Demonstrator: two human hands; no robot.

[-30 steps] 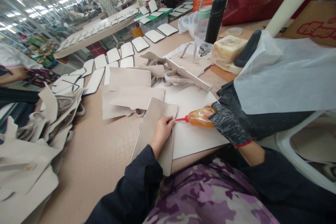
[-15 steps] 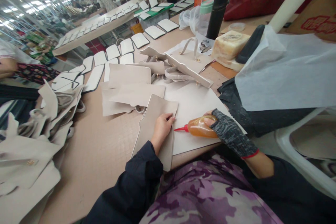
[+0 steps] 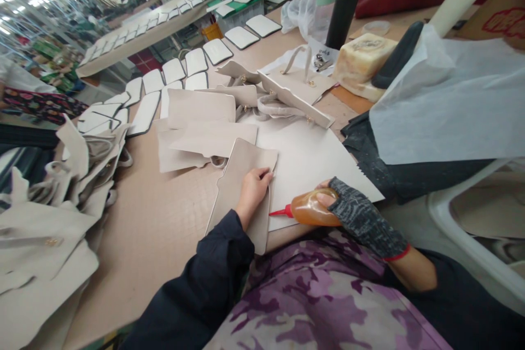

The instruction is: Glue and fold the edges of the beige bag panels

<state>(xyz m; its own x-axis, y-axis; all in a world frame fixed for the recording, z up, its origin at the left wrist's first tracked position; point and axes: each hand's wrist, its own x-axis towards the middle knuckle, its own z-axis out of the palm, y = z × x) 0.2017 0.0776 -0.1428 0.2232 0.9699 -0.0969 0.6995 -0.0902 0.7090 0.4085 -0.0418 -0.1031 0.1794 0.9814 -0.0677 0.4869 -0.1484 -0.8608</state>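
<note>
Under my left hand [image 3: 253, 191] lies a beige leather-like panel [image 3: 235, 188] with a notched outline, placed at a slant near the table's front edge. The fingers of this hand are closed at the panel's right edge, pinching it. My right hand [image 3: 342, 202], in a dark grey fingerless knit glove, is wrapped round a squeeze bottle [image 3: 309, 209] of amber liquid, probably glue. The bottle is held on its side. Its red pointed nozzle [image 3: 281, 211] reaches the panel's right edge, below my left fingers. A white sheet [image 3: 315, 158] lies beneath.
Beige bag panels with handles [image 3: 205, 139] lie behind, and a heap of similar pieces [image 3: 45, 240] is at left. White dark-edged pieces [image 3: 194, 60] line the table's far side. At the right stand a black flask [image 3: 346, 5], a yellowish block [image 3: 363, 60] and a white chair [image 3: 445, 213].
The bottle's nozzle has slid along the panel's right edge towards my body. My left hand keeps its place on the panel. The whole view has shifted slightly.
</note>
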